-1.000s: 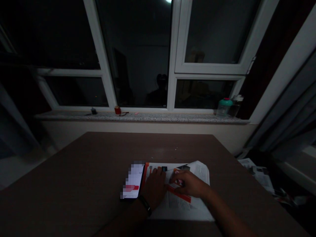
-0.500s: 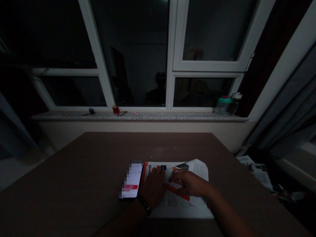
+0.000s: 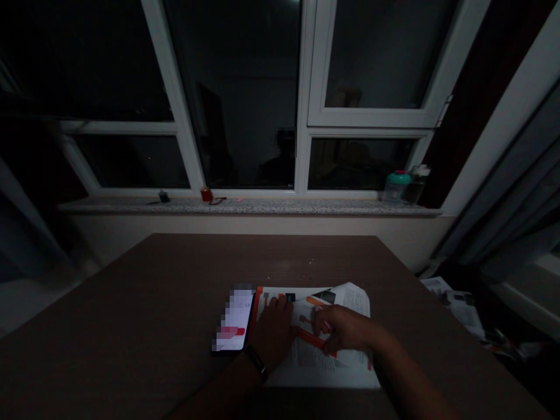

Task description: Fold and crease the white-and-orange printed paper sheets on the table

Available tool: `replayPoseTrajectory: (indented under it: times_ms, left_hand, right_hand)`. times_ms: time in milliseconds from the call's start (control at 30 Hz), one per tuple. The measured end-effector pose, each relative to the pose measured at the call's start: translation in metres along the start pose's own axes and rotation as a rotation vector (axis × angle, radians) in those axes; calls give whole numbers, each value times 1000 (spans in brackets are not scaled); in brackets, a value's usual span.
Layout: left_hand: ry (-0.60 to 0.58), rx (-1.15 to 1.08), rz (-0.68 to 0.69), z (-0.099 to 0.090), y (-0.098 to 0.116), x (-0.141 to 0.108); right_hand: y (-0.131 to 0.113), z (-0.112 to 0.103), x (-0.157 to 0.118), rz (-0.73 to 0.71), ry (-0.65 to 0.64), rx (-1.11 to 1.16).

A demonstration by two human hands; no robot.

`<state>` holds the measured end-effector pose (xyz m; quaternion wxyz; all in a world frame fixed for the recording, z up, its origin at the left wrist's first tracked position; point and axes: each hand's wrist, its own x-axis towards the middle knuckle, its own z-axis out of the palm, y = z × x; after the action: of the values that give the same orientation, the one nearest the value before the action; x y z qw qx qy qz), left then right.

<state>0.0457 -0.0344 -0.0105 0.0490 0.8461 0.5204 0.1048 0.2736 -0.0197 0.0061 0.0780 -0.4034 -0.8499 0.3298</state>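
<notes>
A printed paper sheet with text, pictures and orange-red bands lies on the dark wooden table. One corner of it is folded over in a flap. My left hand, with a dark band on its wrist, rests flat on the sheet's left part, fingers stretched out. Over the flap, my right hand is closed, its fingers curled against the paper. A small pinkish patch shows by those fingers; whether it is a held object or print, I cannot tell. Left of the sheet lies a lit phone, partly blurred out.
The table reaches toward a granite windowsill. On the sill stand a green-lidded bottle, a clear bottle, a red jar and a small dark bottle. Papers lie beyond the right edge.
My right hand has moved a little to the right along the folded flap, uncovering more of its print, and its fingers are curled in more. My left hand stays in place.
</notes>
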Motion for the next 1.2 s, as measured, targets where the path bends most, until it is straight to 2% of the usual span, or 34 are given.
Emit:
replayPoseTrajectory:
  times_ms: [367, 600, 867, 1200]
  left_hand:
    - [23, -8, -2, -1, 1, 0]
    - [-10, 1, -11, -4, 2, -1]
    - [-7, -10, -14, -5, 2, 0]
    - [-6, -9, -8, 1, -1, 0]
  right_hand:
    - [7, 0, -5, -7, -13, 59]
    - [5, 0, -5, 0, -9, 63]
    - [2, 1, -9, 134, -1, -21]
    - [7, 3, -9, 111, 12, -29]
